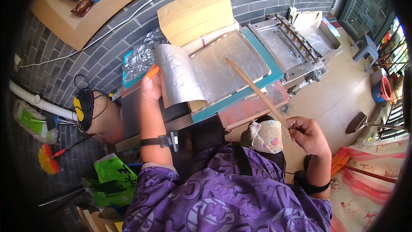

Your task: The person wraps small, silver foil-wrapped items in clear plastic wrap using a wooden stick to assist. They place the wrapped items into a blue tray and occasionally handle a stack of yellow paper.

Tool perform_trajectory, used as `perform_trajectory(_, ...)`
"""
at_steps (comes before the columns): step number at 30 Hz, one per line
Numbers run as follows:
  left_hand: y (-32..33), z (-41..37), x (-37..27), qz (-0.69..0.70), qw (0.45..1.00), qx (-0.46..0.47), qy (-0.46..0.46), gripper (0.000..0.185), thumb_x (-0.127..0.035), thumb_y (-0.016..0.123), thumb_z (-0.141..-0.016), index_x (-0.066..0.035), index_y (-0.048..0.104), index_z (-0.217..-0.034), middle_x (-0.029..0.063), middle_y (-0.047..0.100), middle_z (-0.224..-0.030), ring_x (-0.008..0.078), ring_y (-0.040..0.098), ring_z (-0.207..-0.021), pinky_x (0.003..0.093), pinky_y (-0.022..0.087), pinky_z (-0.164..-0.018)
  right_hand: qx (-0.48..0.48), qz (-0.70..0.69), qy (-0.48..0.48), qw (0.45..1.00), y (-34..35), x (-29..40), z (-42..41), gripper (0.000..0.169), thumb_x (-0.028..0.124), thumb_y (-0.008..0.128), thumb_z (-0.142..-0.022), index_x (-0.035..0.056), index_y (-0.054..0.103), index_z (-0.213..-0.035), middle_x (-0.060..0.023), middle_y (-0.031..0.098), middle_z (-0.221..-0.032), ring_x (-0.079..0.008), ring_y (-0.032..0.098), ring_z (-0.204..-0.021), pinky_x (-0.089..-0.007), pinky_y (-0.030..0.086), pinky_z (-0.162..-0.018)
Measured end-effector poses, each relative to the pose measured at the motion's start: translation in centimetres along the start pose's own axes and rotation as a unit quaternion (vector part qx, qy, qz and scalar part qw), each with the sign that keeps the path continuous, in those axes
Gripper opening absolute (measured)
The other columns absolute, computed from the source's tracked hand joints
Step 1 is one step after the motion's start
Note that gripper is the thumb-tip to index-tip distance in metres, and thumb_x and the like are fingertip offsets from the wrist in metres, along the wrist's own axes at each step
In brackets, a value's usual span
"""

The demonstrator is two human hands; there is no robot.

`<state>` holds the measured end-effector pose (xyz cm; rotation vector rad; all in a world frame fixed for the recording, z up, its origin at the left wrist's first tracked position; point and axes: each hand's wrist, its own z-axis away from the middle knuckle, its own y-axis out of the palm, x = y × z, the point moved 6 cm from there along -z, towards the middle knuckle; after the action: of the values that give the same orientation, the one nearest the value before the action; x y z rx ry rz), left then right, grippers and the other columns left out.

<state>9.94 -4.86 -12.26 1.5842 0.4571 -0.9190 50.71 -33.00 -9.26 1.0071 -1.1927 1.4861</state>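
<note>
My left hand (pixel 151 85) grips the left edge of a curled silver foil sheet (pixel 178 74), raised off the stack. An orange finger cot (pixel 152 72) covers one of its fingertips. My right hand (pixel 305 134) holds the near end of a thin wooden stick (pixel 257 91). The stick's far tip is over the flat silver foil stack (pixel 222 67); whether it touches cannot be told. The stack lies on a teal board (pixel 273 67), with a brownish sheet edge (pixel 197 104) showing beneath the curl.
A teal tray (pixel 128 62) of crumpled foil scraps stands at the left. Yellow paper (pixel 196 14) lies behind the stack. A metal machine with rods (pixel 293 38) adjoins on the right. A folded cloth (pixel 266 136) rests at my lap. A coiled cable (pixel 87 103) sits far left.
</note>
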Motion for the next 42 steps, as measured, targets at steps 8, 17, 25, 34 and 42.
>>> perform_trajectory(8, -10.9, 4.5, -5.4, -0.047, 0.992, -0.075, 0.087, 0.045, -0.013, 0.052, -0.087, 0.0, 0.048, -0.13, 0.0132, 0.055, -0.128, 0.0265, 0.051, -0.118, 0.0383, 0.037, -0.103, 0.023, 0.026, -0.001, 0.999, 0.8, -0.8, -1.0, 0.021, -0.002, 0.058, -0.085, -0.0046, 0.061, -0.106, -0.0016, 0.058, -0.069, -0.0062, 0.048, -0.06, -0.0241, 0.04, -0.052)
perform_trajectory(17, -20.7, 10.6, -8.7, -0.104, 0.972, -0.191, 0.083, 0.045, -0.006, 0.056, -0.084, 0.003, 0.047, -0.127, 0.0113, 0.054, -0.126, 0.0209, 0.048, -0.118, 0.0316, 0.035, -0.102, 0.026, 0.072, 0.02, 0.997, 1.6, 1.2, -1.8, 0.02, -0.004, 0.057, -0.083, -0.0051, 0.06, -0.103, -0.002, 0.057, -0.069, -0.0063, 0.048, -0.059, -0.0238, 0.04, -0.052)
perform_trajectory(25, -21.3, 12.5, -9.3, -0.202, 0.957, -0.204, -0.042, 0.032, -0.004, 0.056, -0.086, -0.003, 0.057, -0.117, 0.0054, 0.064, -0.107, 0.0152, 0.06, -0.098, 0.028, 0.046, -0.086, 0.042, 0.043, 0.045, 0.997, 3.2, 2.1, -3.0, 0.022, -0.008, 0.053, -0.083, -0.0056, 0.06, -0.104, -0.0008, 0.057, -0.071, -0.0066, 0.05, -0.063, -0.0224, 0.041, -0.057)
perform_trajectory(34, -23.2, 13.2, -9.7, -0.28, 0.925, -0.236, -0.105, 0.027, -0.008, 0.057, -0.085, -0.005, 0.06, -0.111, 0.0031, 0.066, -0.093, 0.0152, 0.064, -0.077, 0.0295, 0.051, -0.07, 0.052, 0.051, 0.03, 0.997, 4.6, 2.2, -4.3, 0.029, -0.009, 0.055, -0.085, -0.0055, 0.059, -0.114, -0.0016, 0.057, -0.073, -0.0069, 0.051, -0.065, -0.0222, 0.042, -0.058)
perform_trajectory(42, -24.0, 13.1, -10.4, -0.328, 0.903, -0.248, -0.125, 0.027, -0.009, 0.057, -0.083, -0.006, 0.061, -0.11, 0.0028, 0.066, -0.089, 0.0146, 0.064, -0.075, 0.03, 0.053, -0.068, 0.097, 0.136, -0.006, 0.986, 6.9, 2.5, -5.8, 0.026, -0.006, 0.058, -0.084, -0.0031, 0.062, -0.11, -0.0017, 0.057, -0.068, -0.0075, 0.049, -0.059, -0.0228, 0.041, -0.054)
